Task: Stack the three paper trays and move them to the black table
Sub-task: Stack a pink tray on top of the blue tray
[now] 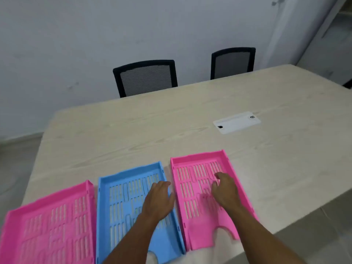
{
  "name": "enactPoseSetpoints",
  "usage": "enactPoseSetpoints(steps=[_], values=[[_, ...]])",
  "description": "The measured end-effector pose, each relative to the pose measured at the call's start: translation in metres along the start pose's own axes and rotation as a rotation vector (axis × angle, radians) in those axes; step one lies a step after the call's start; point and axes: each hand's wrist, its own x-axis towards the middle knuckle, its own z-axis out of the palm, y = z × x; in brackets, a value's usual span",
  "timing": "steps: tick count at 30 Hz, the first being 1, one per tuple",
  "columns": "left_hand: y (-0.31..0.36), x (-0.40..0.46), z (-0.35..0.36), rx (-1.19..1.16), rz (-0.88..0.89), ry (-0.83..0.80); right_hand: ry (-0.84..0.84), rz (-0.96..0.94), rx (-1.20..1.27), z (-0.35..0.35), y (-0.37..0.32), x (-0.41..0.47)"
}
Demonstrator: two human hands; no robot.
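Three slotted paper trays lie side by side near the front edge of a pale wooden table (171,121): a pink tray (47,225) on the left, a blue tray (123,206) in the middle, another pink tray (190,187) on the right. My left hand (160,199) hovers over the blue tray's right edge, fingers loosely curled, holding nothing. My right hand (224,189) is over the right pink tray's floor with its fingers spread, empty. The black table is not in view.
Two black mesh-backed chairs (146,77) (233,61) stand behind the table's far edge against a white wall. A white cable-port cover (237,121) is set into the tabletop at the right. Grey floor shows on the left and at the lower right.
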Motion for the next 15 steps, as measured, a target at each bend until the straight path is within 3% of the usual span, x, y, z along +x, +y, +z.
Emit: enactPoseSetpoints(steps=[5,15], values=[[0.023,0.007,0.013,0.019,-0.041,-0.068,0.087,0.065,-0.015,-0.018,0.025,-0.001],[0.035,0.011,0.038,0.079,-0.143,-0.105,-0.012,0.259,0.06,-0.02,0.07,-0.008]])
